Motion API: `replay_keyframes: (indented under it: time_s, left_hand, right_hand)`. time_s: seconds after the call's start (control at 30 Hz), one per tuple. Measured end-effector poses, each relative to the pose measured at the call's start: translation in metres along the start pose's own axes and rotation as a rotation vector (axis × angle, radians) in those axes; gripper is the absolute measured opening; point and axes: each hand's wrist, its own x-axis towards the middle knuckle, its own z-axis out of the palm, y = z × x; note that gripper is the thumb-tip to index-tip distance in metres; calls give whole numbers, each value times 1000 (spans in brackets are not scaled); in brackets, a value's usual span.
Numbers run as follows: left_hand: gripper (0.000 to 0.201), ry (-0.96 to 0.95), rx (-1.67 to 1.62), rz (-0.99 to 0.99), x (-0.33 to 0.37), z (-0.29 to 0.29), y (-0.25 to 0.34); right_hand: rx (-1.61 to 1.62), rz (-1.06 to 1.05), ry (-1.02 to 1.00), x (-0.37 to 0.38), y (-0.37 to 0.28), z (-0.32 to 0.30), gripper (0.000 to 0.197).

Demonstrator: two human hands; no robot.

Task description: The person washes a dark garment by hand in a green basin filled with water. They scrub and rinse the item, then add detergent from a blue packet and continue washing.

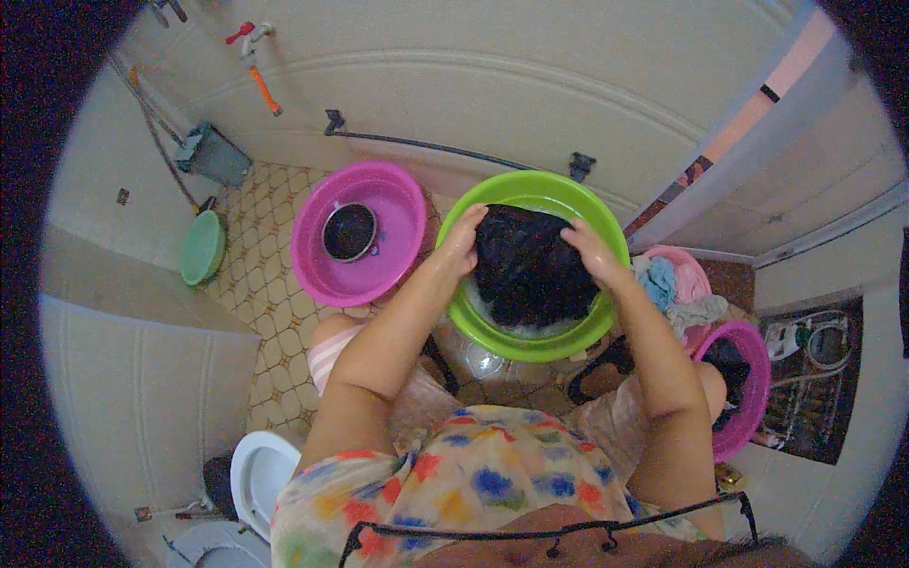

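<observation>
A black garment point(535, 265) is spread wide over the lime-green basin point(511, 346), its lower part down in the basin; which kind of garment it is does not show. My left hand point(462, 239) grips its upper left edge, fingers curled over the cloth. At the upper right edge my right hand point(593, 252) holds it the same way. Whitish suds and water show along the basin's near inner side, below the cloth. The rest of the basin's inside is hidden under the garment.
Left of the green basin stands a magenta basin point(402, 189) with a dark-filled round bowl point(349, 233) in it. A pink tub of clothes point(696, 270) and another magenta basin point(753, 417) with dark cloth are at right. Also present: a mint basin point(203, 248), grey bin point(216, 156), tap point(250, 43), toilet point(260, 478).
</observation>
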Motion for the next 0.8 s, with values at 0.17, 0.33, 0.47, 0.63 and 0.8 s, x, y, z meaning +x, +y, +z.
replay_keyframes:
  time_s: [0.17,0.33,0.47,0.63,0.8]
  left_hand:
    - [29,242,703,267,14,-2,-19]
    - [61,93,1709,555,34,-21,-56]
    - [61,122,1899,352,41,-16,-68]
    - [56,-103,1918,110,91,-56,-99]
    - [56,32,1449,74,81,-21,-87]
  right_hand:
    - [399,381,269,23,26,-2,44]
    - [-694,35,209,22,21,32,54]
    - [-986,82,88,20,37,53,54]
    - [-925,245,-45,33,49,65,47]
    - [-536,338,242,47,69,62,38]
